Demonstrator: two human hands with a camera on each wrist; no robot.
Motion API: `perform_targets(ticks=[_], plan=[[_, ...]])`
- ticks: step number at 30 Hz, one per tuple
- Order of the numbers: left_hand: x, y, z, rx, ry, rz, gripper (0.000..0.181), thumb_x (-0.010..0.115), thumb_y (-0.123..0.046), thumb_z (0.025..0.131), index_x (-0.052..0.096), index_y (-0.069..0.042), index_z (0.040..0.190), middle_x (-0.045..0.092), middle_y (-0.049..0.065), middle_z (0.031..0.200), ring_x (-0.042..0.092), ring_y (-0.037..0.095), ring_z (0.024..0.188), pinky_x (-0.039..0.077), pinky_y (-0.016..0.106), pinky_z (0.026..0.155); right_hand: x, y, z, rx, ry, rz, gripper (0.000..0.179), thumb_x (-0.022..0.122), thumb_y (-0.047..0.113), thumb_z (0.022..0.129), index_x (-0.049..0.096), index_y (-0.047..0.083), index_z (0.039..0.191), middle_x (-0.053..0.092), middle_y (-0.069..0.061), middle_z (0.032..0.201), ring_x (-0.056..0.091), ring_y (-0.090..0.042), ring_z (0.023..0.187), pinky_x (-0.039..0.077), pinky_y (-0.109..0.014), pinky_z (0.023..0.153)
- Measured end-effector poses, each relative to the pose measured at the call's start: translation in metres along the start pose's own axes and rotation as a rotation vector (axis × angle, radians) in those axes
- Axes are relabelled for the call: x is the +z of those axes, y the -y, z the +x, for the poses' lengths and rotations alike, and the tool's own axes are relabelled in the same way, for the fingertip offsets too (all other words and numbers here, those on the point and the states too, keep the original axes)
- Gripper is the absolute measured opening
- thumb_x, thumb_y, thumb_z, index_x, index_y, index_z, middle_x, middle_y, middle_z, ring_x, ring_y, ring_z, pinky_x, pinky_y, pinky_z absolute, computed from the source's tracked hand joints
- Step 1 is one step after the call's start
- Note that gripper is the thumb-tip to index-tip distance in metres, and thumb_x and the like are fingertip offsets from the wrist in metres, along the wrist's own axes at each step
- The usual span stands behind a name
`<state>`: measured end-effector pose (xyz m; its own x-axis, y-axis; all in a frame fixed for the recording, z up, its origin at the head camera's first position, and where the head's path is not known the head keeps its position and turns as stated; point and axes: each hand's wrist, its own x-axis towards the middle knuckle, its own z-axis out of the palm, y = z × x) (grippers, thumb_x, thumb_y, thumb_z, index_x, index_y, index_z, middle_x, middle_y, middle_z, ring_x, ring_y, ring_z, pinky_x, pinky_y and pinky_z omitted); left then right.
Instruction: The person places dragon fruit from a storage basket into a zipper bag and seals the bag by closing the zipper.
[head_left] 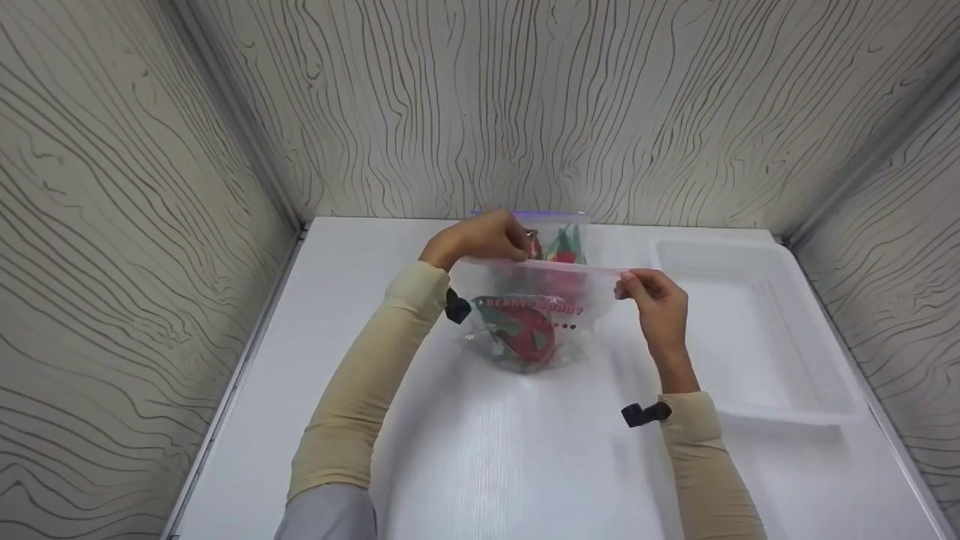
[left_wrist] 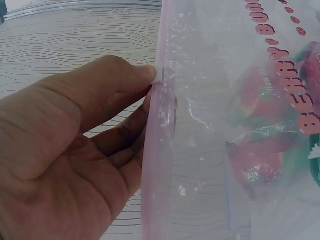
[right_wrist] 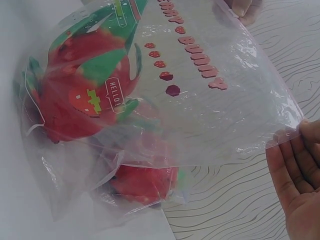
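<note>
A clear zip bag (head_left: 600, 289) with a pink top strip and red lettering is held upright over the white table. Inside it lies a red and green dragon fruit (right_wrist: 87, 60). My left hand (head_left: 491, 236) pinches the bag's white zip slider (left_wrist: 159, 75) between thumb and fingers, partway along the top strip. At the bag's upper right corner, my right hand (head_left: 662, 304) pinches the edge with thumb and finger. Behind stands a second clear bag (head_left: 574, 220) with a purple top line, holding red and green fruit (right_wrist: 145, 182), partly hidden by the front bag.
On the right of the white table (head_left: 487, 457) sits a white plastic tray (head_left: 817, 330), beside my right hand. Wood-grain patterned panels (head_left: 465, 112) enclose the table at the back and both sides.
</note>
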<state>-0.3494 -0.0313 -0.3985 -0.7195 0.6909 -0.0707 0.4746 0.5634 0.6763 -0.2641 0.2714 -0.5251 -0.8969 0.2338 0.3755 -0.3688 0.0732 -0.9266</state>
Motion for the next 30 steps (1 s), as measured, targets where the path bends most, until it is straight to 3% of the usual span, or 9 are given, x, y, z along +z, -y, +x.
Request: perform_targets(ticks=[12,16,30], plan=[[-0.004,0.003,-0.008,-0.015,-0.007,-0.005,0.015,0.071,-0.009,0.097,0.077,0.0,0.087,0.055,-0.004,0.075,0.044,0.009,0.066,0.036,0.026,0.061,-0.001,0.002,0.0,0.017,-0.004,-0.036,0.019,0.071,0.008,0.102,0.073,-0.011,0.107,0.074,-0.006,0.086,0.072,-0.013,0.08,0.064,-0.024,0.079],[-0.005,0.005,-0.01,-0.017,-0.01,-0.001,0.015,0.071,-0.01,0.097,0.08,0.002,0.094,0.058,-0.004,0.077,0.047,0.01,0.069,0.04,0.025,0.063,-0.001,0.001,0.0,0.014,0.002,-0.043,0.02,0.071,0.009,0.102,0.073,-0.01,0.107,0.073,-0.007,0.087,0.072,-0.014,0.08,0.064,-0.024,0.08],[-0.012,0.015,-0.018,-0.027,-0.017,0.007,0.013,0.072,-0.012,0.097,0.079,-0.004,0.09,0.06,-0.003,0.077,0.049,0.011,0.07,0.043,0.027,0.065,-0.002,0.0,0.0,0.023,0.002,-0.036,0.021,0.071,0.01,0.103,0.073,-0.01,0.108,0.074,-0.006,0.088,0.072,-0.014,0.082,0.064,-0.023,0.081]])
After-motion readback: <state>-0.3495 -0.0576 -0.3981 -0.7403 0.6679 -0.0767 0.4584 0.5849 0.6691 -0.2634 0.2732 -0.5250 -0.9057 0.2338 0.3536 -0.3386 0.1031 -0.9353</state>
